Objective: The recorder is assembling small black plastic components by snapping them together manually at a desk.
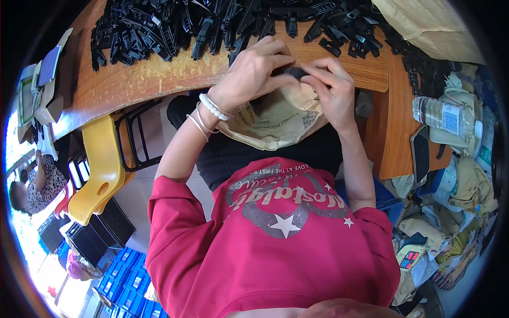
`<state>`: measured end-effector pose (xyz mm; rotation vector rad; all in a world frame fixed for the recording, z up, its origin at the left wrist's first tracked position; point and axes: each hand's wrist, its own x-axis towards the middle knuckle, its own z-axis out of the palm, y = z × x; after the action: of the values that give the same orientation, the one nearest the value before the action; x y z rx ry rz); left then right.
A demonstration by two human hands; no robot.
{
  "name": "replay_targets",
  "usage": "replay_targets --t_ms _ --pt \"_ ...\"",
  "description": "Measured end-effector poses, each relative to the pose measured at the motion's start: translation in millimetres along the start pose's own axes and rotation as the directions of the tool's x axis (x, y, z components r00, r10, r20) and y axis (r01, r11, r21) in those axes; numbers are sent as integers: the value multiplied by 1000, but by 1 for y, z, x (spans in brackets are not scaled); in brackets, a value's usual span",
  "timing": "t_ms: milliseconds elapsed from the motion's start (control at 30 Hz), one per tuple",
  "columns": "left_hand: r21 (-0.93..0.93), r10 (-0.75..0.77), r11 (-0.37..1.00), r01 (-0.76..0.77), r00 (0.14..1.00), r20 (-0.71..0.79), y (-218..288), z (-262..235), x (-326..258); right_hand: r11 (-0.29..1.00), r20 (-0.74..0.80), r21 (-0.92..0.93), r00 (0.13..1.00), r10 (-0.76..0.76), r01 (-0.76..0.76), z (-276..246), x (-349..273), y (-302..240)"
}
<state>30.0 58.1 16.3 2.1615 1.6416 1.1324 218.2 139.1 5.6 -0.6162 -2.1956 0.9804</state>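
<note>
While a small black part [293, 72] is pinched between the fingertips of both hands at the near edge of the table [132, 79], the work is best kept just where it is held, above the open mouth of the paper bag [275, 124] that rests in the lap. The left hand [253, 74] is closed round the part's left end, thumb and fingers curled over it, with bead bracelets [212, 108] on the wrist; the right hand [331, 85] grasps the other end with its fingertips bent inward. Most of the part is hidden by the fingers, so its exact shape cannot be told, nor whether one piece or two are held. It is judged that the piece is being pressed or fitted together, and for this the two grips should be kept close to each other, so that force goes straight along the part and it is not twisted. The wrists may be steadied against the table edge. A firm pinch is called for, since smooth plastic could slip and fall past the bag to the floor. The pile of black parts [222, 26] lies spread over the far side of the table, well within reach, and should be left undisturbed by the elbows. A water bottle [442, 116] lies to the right, well apart from the hands
</note>
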Motion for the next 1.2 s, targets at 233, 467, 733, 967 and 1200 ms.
replay_targets --t_ms 233,467,733,967,1200 --pt "247 35 969 12 982 -184 -2 28 41 961 -340 -274 939 -53 -45 -4 18 23" --pt "184 -116 972 144 981 -157 11 39 19 975 -340 -217 940 -35 -42 -14 -4 22" --pt "227 -182 943 242 949 -259 12 29 3 939 -106 228 952 287 -257 -23 -3 11" --pt "83 -112 988 128 979 -171 4 19 -9 951 92 146 961 262 -273 -33 2 13" --pt "29 -91 995 95 991 -101 9 21 -7 1000 91 19 996 16 -17 -21 8 15"
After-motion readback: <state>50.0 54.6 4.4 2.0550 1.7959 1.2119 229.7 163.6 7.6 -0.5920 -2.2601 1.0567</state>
